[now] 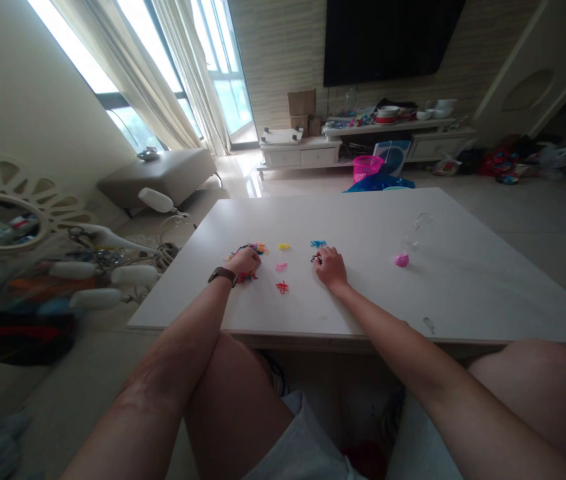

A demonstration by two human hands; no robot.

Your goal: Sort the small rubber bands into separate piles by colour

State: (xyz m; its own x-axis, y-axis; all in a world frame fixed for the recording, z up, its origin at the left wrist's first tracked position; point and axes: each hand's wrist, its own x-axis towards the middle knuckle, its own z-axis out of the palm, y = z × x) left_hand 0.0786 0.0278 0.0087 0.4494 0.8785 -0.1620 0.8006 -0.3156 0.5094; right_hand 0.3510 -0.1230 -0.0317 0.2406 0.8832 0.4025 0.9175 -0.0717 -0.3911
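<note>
Small loops that look like hair elastics lie on the white table (373, 300). My left hand (245, 260), with a watch on the wrist, rests at the mixed-colour pile of elastics (247, 277). Its fingers are curled in, and what they hold is hidden. My right hand (331, 268) is closed palm down, with black elastics (314, 259) showing at its fingertips. Just beyond it lies a blue bunch (318, 244). Between my hands are a yellow bunch (283, 247), a pink bunch (281, 267) and a red bunch (282, 287).
Right of my right hand are a bright pink lump (401, 260) and a clear looped piece (423, 220). A small clear scrap (429, 325) lies near the front edge. A white lamp with several shades (135, 275) stands by the table's left side. Beyond the table is a pink basket (367, 167).
</note>
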